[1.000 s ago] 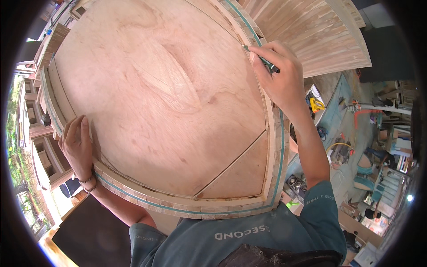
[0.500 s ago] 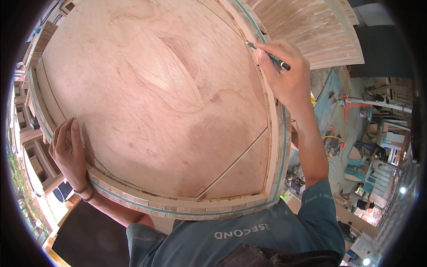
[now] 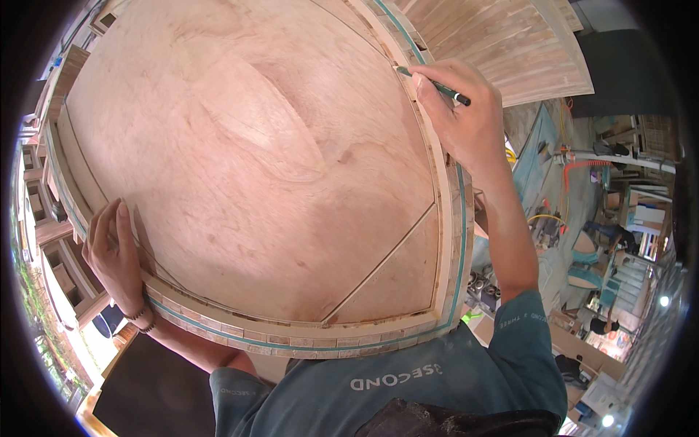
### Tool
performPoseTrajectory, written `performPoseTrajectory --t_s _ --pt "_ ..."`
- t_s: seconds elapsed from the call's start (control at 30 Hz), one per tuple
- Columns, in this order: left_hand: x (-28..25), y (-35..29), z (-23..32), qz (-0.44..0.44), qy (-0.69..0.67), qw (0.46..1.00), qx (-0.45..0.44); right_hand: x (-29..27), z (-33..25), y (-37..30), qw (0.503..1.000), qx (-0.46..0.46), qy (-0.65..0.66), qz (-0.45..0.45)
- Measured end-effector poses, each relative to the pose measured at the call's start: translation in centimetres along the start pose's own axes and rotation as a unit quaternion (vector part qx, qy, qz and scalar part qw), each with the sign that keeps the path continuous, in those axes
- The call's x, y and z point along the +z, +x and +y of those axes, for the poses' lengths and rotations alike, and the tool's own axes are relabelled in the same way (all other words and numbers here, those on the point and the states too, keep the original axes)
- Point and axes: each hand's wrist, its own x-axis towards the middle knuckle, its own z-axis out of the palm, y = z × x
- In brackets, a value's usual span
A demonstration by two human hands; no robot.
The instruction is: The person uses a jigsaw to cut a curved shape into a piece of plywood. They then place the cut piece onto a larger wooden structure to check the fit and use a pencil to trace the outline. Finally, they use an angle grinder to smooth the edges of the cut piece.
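Observation:
A large pale plywood panel (image 3: 218, 167) lies before me inside a raised wooden frame (image 3: 306, 341) with a thin teal stripe along it. My right hand (image 3: 466, 105) pinches a dark green pencil (image 3: 453, 93), its tip at the frame's inner edge on the far right side. A thin straight line or seam (image 3: 382, 266) cuts across the near right corner of the panel. My left hand (image 3: 115, 255) rests over the frame at the left, fingers bent but apart, nothing in them, fingertips at the panel's edge.
At the far right stands a slatted wooden panel (image 3: 502, 44). Wooden furniture frames (image 3: 64, 273) stack up on the left. A dark panel (image 3: 153, 386) is at the lower left. On the floor to the right lie hoses (image 3: 547, 216), tools and teal-seated pieces (image 3: 585, 247); a person (image 3: 603, 325) is beyond.
The whole view has shifted slightly. The pencil tip stays at nearly the same place on the frame's inner edge, and the left hand keeps its place.

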Motion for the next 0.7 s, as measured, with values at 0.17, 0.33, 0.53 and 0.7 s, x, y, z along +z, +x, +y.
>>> performPoseTrajectory --t_s 0.17,0.33,0.53,0.7 --pt "-0.06 0.25 0.05 -0.003 -0.008 1.0 0.006 0.12 -0.16 -0.1 0.998 0.055 0.035 -0.007" --pt "0.0 0.13 0.14 -0.005 -0.013 1.0 -0.004 0.24 0.09 -0.06 0.998 0.045 0.045 0.0" --pt "-0.15 0.16 0.55 -0.004 -0.003 1.0 0.01 -0.22 0.24 -0.53 1.0 0.02 0.021 -0.005" --pt "-0.13 0.14 0.56 -0.011 -0.017 1.0 0.0 0.15 0.02 -0.42 0.997 0.054 0.057 -0.002"
